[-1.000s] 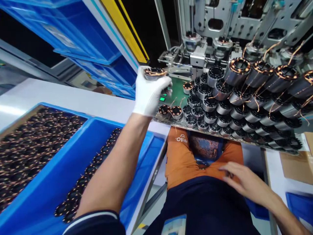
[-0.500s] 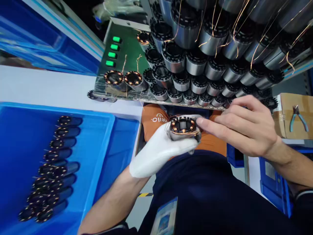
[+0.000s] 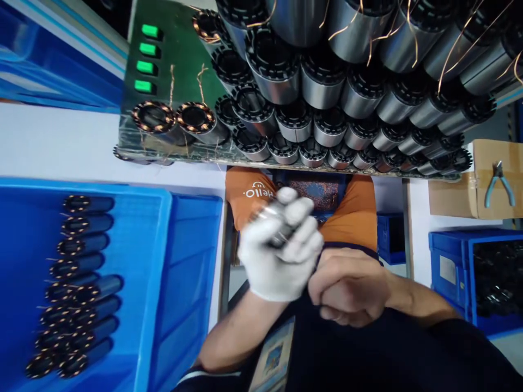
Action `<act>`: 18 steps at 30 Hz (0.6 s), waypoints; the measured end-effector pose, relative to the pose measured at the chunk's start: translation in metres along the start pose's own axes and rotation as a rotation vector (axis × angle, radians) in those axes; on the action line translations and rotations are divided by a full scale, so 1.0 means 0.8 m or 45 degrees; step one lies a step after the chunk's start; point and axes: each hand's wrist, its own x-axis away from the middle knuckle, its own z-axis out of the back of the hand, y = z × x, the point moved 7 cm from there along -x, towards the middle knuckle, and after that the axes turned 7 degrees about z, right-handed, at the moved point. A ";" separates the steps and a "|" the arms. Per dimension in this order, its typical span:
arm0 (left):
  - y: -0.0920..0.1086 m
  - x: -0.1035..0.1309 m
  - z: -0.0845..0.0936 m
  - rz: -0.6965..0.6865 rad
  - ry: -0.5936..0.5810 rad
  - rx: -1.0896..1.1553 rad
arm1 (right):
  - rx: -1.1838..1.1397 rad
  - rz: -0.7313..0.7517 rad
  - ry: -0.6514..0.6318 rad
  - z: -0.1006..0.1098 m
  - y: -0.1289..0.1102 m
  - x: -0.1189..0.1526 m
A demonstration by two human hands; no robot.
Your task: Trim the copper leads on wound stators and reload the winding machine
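Compared with the earlier frame, the gloved left hand (image 3: 281,256) has turned over and now closes fully around the wound stator (image 3: 274,226), hiding its coils. The bare right hand (image 3: 347,286), previously spread, is clenched beside it, touching the glove.

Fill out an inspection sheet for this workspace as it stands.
Surface: white bench with a green plate carrying four lit green buttons.
Job's things: one metal stator in the gloved left hand; its detail is blurred.
Clutter: rows of stators stacked on the plate; wound stators lined up in a blue bin; pliers on a cardboard box.
Grips: left hand shut on the stator; bare right hand closed into a fist beside it, contents hidden.
Cables: loose copper wire ends on the upper stators.
Surroundings: blue crates at right; orange cloth under the plate.
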 end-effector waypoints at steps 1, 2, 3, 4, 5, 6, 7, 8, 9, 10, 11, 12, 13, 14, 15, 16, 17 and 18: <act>0.013 -0.005 0.012 -0.130 0.041 -0.107 | 0.019 -0.023 0.053 0.009 -0.001 0.008; 0.029 -0.008 0.021 -0.316 0.066 -0.294 | 0.011 -0.089 0.158 0.023 0.000 0.014; 0.044 -0.009 0.026 -0.517 0.089 -0.544 | -0.007 -0.195 0.247 0.037 0.003 0.018; 0.052 -0.008 0.026 -0.693 0.082 -0.810 | 0.002 -0.357 0.273 0.047 0.009 0.019; 0.054 -0.007 0.022 -0.815 0.042 -1.035 | 0.002 -0.514 0.271 0.054 0.015 0.018; 0.050 -0.006 0.018 -0.880 -0.025 -1.188 | -0.012 -0.625 0.253 0.058 0.020 0.014; 0.045 -0.004 0.013 -0.906 -0.100 -1.257 | -0.035 -0.696 0.232 0.060 0.023 0.008; 0.041 0.001 0.009 -0.914 -0.153 -1.256 | -0.082 -0.736 0.209 0.059 0.027 0.003; 0.038 0.004 0.007 -0.866 -0.194 -1.210 | -0.157 -0.757 0.198 0.055 0.031 -0.002; 0.034 0.006 0.006 -0.763 -0.221 -1.116 | -0.257 -0.760 0.206 0.051 0.035 -0.004; 0.029 0.006 0.008 -0.592 -0.226 -0.992 | -0.364 -0.755 0.222 0.046 0.040 -0.004; 0.022 0.005 0.012 -0.389 -0.222 -0.839 | -0.455 -0.753 0.225 0.042 0.044 -0.001; 0.014 0.005 0.016 -0.187 -0.208 -0.665 | -0.493 -0.767 0.208 0.038 0.048 0.004; 0.007 0.006 0.019 -0.022 -0.198 -0.502 | -0.452 -0.801 0.151 0.037 0.052 0.010; 0.002 0.007 0.022 0.091 -0.186 -0.381 | -0.329 -0.845 0.059 0.037 0.055 0.017; -0.001 0.007 0.025 0.143 -0.165 -0.319 | -0.139 -0.888 -0.043 0.042 0.056 0.024; -0.001 0.006 0.028 0.120 -0.146 -0.308 | 0.087 -0.920 -0.120 0.052 0.056 0.028; 0.002 0.004 0.031 0.036 -0.118 -0.347 | 0.317 -0.939 -0.148 0.065 0.052 0.029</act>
